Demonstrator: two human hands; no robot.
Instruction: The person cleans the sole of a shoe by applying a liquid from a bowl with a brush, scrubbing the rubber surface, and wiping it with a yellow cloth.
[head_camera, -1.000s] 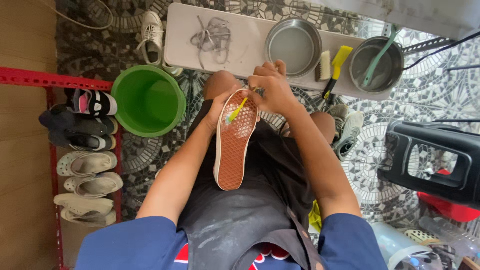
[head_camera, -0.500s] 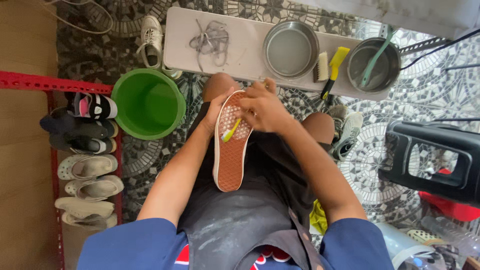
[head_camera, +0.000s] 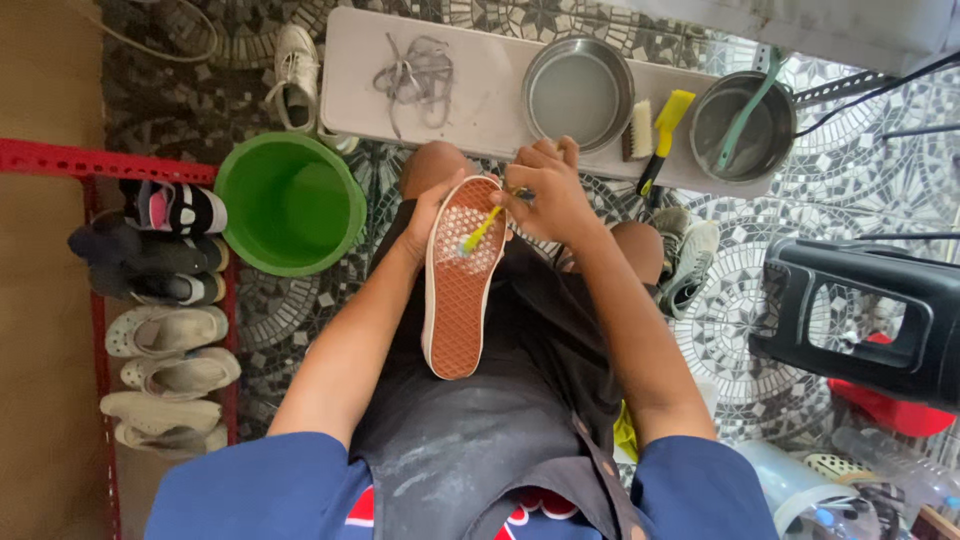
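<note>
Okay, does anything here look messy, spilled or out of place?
Mostly tidy. Loose laces lie in a tangle on the white table, and a white sneaker lies alone on the floor beside it, away from the shoe rack. No spill shows.

- Scene is lit pretty evenly by soft daylight, nothing blown out.
- Mild glare is seen on the steel basin (head_camera: 578, 92), brightest toward its far rim.
- Soft shadows are cast beside the green bucket (head_camera: 290, 203).
- Edges around that bucket are bent by wide-angle distortion; slight softness overall.
</note>
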